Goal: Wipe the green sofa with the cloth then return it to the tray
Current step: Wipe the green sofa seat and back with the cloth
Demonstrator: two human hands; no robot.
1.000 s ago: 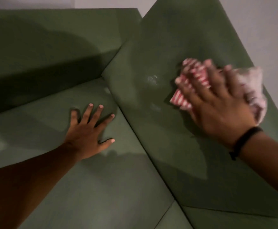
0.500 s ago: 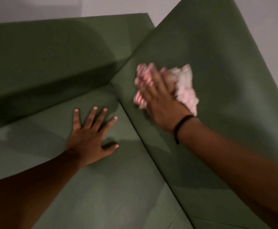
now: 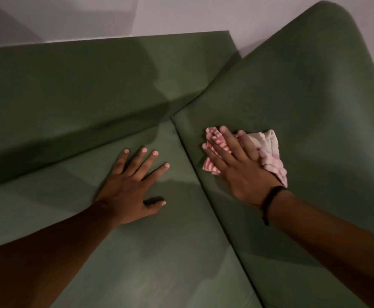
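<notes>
Striped cloth (image 3: 270,150) under right hand (image 3: 243,174) on green sofa (image 3: 303,96) — left hand (image 3: 130,192) flat

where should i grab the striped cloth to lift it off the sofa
Take the bunched pale folds of the cloth that stick out past the right hand, coming from above on that side. They stand raised off the sofa, so a grip can probably close on them; the striped edge lies flat.
</notes>
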